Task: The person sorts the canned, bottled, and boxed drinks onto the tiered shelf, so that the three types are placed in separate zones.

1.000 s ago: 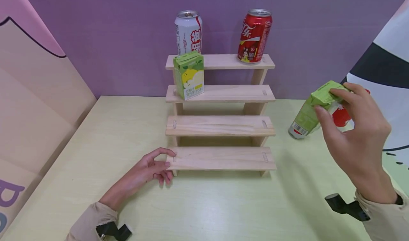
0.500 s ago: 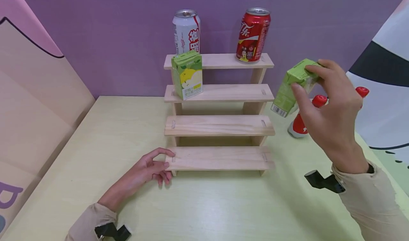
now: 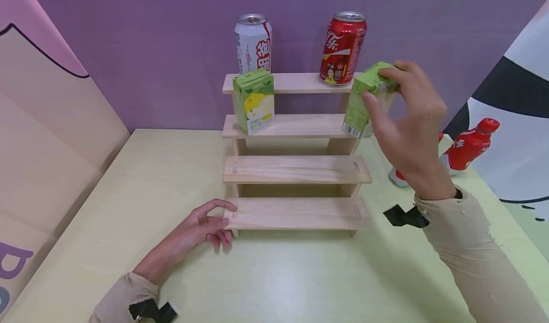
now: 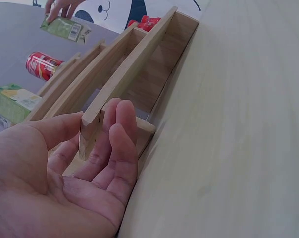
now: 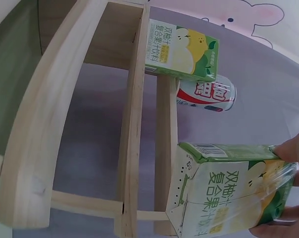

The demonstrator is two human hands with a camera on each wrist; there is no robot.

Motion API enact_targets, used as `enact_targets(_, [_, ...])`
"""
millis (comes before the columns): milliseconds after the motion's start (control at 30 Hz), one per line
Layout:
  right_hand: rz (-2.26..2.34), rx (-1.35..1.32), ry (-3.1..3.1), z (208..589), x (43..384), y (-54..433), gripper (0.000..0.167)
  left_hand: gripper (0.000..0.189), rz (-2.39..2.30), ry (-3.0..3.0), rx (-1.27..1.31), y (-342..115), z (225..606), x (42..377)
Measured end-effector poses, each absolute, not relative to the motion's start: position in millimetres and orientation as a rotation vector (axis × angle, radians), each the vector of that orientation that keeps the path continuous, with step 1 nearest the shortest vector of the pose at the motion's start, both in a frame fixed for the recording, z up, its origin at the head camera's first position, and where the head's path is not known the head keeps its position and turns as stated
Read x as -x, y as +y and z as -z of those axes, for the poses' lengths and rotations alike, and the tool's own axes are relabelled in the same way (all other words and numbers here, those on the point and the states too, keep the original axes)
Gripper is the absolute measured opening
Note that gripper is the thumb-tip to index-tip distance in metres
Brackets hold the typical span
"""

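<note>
A stepped wooden shelf stand (image 3: 296, 169) has several tiers. My left hand (image 3: 206, 225) holds the left end of its lowest tier, index finger on top and the other fingers around the corner. In my right hand (image 3: 407, 123), a green juice box (image 3: 360, 106) is pinched near its top, slightly tilted, at the right end of the second tier from the top. Whether its base touches the board cannot be told. Another green juice box (image 3: 259, 104) stands on that tier's left end. On the top tier are a white can (image 3: 253, 46) at left and a red can (image 3: 343, 51) at right.
Right of the stand, a red-capped bottle (image 3: 469, 146) stands on the pale table (image 3: 291, 280); another bottle (image 3: 399, 177) is mostly hidden behind my right arm. A purple backdrop (image 3: 171, 51) rises behind the stand, with printed panels at both sides.
My right hand has carried the juice box leftward and up, from beside the bottles to the stand's right end. The box is more upright now. My left hand has stayed put.
</note>
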State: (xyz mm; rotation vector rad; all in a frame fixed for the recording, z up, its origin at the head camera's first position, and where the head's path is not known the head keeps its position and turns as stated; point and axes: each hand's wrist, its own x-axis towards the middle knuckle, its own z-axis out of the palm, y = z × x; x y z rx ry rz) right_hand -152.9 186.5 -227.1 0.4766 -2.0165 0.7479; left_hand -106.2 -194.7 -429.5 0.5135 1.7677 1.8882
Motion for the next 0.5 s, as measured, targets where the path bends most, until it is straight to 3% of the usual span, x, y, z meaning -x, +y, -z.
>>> enact_targets(500, [-0.824, -0.411, -1.936, 244.6, 196.8, 168.0, 0.040, 0.036, -1.896, 1.772, -0.514, -194.3, 430.9, 105.3])
